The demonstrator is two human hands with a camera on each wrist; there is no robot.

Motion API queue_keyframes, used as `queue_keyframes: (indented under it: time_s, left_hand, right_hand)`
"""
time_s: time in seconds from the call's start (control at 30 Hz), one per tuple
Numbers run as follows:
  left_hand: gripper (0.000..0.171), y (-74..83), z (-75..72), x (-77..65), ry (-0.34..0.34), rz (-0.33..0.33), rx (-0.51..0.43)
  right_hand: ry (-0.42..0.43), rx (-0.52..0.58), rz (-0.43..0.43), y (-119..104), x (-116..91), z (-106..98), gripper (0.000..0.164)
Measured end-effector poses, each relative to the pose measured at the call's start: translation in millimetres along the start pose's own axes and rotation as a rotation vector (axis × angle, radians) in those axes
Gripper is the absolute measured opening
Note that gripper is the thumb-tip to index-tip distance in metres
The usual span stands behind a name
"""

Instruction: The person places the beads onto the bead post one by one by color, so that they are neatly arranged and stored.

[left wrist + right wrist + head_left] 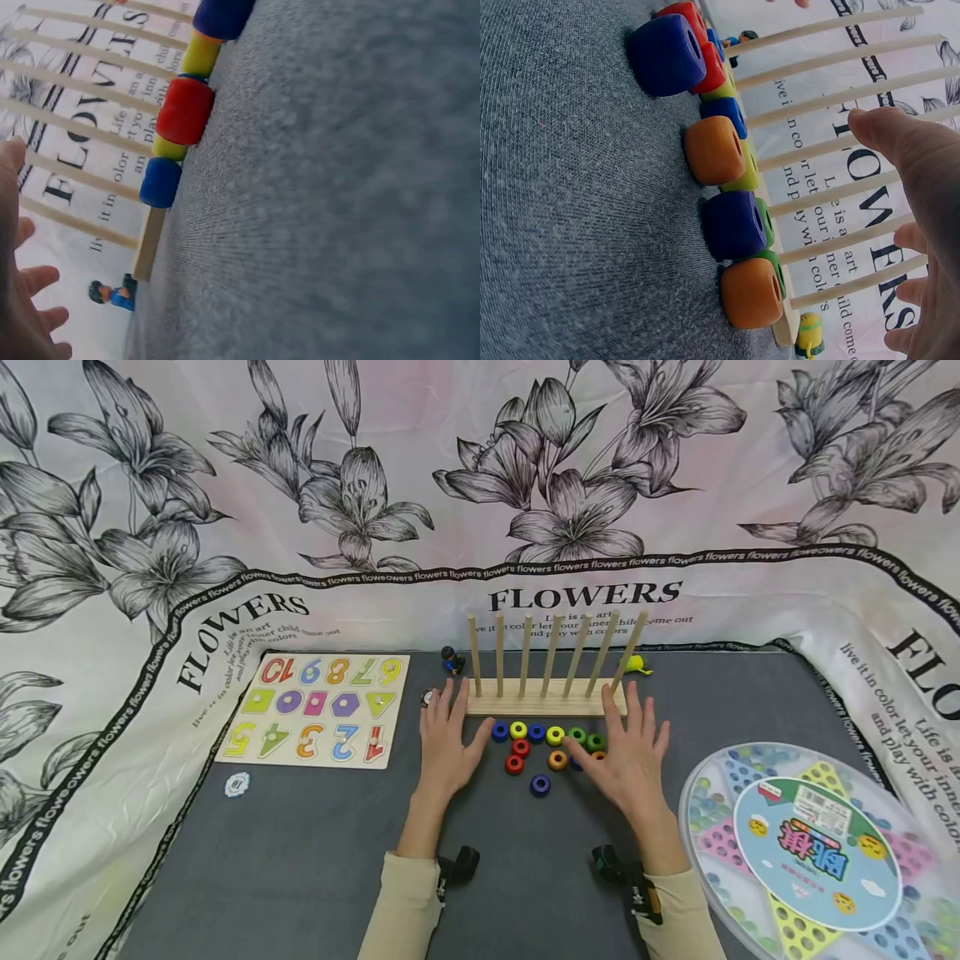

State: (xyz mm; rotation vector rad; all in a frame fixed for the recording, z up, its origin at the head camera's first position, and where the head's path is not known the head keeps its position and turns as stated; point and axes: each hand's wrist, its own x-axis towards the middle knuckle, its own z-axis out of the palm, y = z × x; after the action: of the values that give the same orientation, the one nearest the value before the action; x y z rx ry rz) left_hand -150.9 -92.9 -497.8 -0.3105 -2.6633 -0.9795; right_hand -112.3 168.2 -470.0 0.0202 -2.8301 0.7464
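Note:
A wooden stand (542,706) with a row of several upright pegs stands at the far side of the dark cloth. My left hand (444,756) is at its left end, fingers spread. My right hand (630,767) is at the right end, fingers extended, its thumb over some beads. Both hands hold nothing. In front of the stand lie round beads with holes: a blue bead (540,792) nearest me, red beads (513,770), an orange bead (712,154), yellow and green ones. The pegs (840,101) carry no beads.
A number-and-shape board (315,760) lies left, with a small white-and-blue disc (237,785) below it. Behind the stand are a small figure (452,660) and a yellow-green toy (636,664). A round Chinese checkers set (817,852) lies right. A flower-print cloth (405,527) rises behind.

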Motion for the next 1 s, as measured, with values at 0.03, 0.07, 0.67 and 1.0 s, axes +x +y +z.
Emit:
queue_keyframes:
  time_s: [0.03, 0.07, 0.67, 1.0]
  left_hand:
    - [0.079, -1.9, 1.6, 1.0, 0.012, -0.005, -0.037]
    - [0.079, -3.7, 3.2, 2.1, 0.019, -0.014, -0.070]
    - [0.082, -13.2, 19.4, 24.7, 0.033, -0.170, -0.355]
    - [0.079, -11.0, 25.1, 34.3, -0.005, -0.165, -0.279]
  right_hand:
    - [0.000, 0.000, -0.001, 0, 0, 0, 0.098]
    - [-0.002, 0.000, -0.001, 1, -1, 0, 0.098]
    - [-0.010, 0.037, -0.024, 7, 0, 7, 0.093]
    - [0.015, 0.050, -0.029, 8, 0, 5, 0.089]
